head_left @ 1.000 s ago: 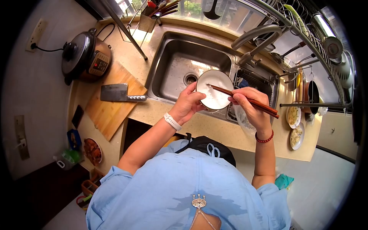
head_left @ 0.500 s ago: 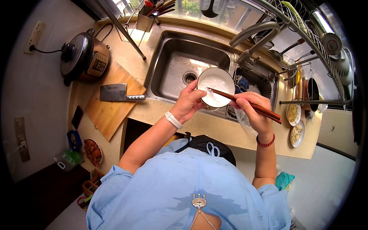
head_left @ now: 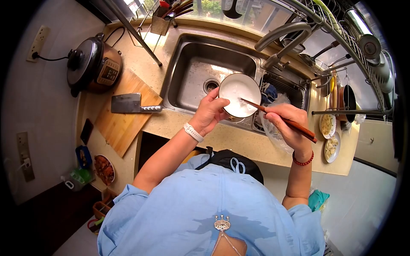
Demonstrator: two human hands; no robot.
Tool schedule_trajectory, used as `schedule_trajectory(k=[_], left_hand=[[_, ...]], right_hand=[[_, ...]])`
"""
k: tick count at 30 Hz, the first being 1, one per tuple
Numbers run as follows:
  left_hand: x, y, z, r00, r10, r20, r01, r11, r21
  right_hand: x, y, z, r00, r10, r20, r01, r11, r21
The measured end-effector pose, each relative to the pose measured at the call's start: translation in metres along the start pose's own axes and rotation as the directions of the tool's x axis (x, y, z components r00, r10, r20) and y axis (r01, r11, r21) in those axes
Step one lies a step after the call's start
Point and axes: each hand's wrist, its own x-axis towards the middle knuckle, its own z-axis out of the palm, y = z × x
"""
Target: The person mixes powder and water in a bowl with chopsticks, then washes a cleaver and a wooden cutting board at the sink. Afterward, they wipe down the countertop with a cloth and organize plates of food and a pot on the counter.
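Note:
A white bowl point(head_left: 240, 91) with a pale, whitish content is held by its left rim in my left hand point(head_left: 211, 111), above the sink's front edge. My right hand point(head_left: 290, 124) grips a pair of dark reddish wooden chopsticks point(head_left: 255, 104), their tips inside the bowl. Beneath and behind the bowl is the steel sink point(head_left: 194, 64), its drain showing just left of the bowl. A clear plastic bag point(head_left: 273, 128) lies between the bowl and my right hand, partly hidden.
Left on the counter, a cleaver point(head_left: 128, 103) rests on a wooden cutting board point(head_left: 124, 132) beside an electric cooker point(head_left: 92, 64). A faucet point(head_left: 284, 32) arches over the sink's right. Two plates of food point(head_left: 332, 147) stand at right, below a metal dish rack point(head_left: 363, 64).
My right hand has moved slightly right and down, and the chopstick tips have shifted right within the bowl. The bowl has risen slightly in view.

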Motion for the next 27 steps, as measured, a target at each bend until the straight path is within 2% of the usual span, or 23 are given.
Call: schedule_trajectory(k=[4,8,10,11,12,14,18,24,27], left_hand=[[-0.001,-0.001,0.001,0.999,-0.035,-0.008,0.035,0.999,0.012],[0.003,-0.004,0.003,1.0,0.026,-0.007,-0.026,1.0,-0.003],[0.005,-0.006,0.003,0.999,0.05,-0.008,-0.05,0.999,0.003],[0.004,-0.007,0.004,0.999,0.045,-0.018,-0.044,0.999,0.01],[0.004,-0.007,0.005,0.999,0.039,-0.028,-0.039,0.999,0.017],[0.004,-0.006,0.006,0.999,0.031,-0.029,-0.031,0.999,0.012],[0.004,-0.006,0.008,1.0,0.01,-0.029,-0.01,1.0,0.003],[0.008,-0.011,0.01,0.999,0.015,-0.029,-0.016,0.999,-0.032],[0.01,-0.01,0.009,0.999,0.035,-0.031,-0.036,0.998,-0.044]], right_hand=[[0.004,0.017,0.001,0.992,-0.008,-0.127,0.006,1.0,-0.02],[-0.001,0.011,0.004,0.993,0.069,-0.1,-0.069,0.998,0.002],[-0.003,0.008,0.004,0.98,0.178,-0.091,-0.172,0.982,0.074],[-0.005,0.008,0.005,0.959,0.262,-0.11,-0.242,0.956,0.165],[-0.005,0.008,0.004,0.958,0.263,-0.111,-0.243,0.956,0.166],[-0.005,0.01,0.001,0.905,0.418,-0.078,-0.355,0.843,0.404],[0.0,0.017,0.003,0.849,0.525,-0.061,-0.42,0.74,0.525],[0.0,0.021,0.016,0.879,0.475,-0.043,-0.363,0.725,0.586],[-0.004,0.012,0.01,0.94,0.335,0.063,-0.326,0.829,0.454]])
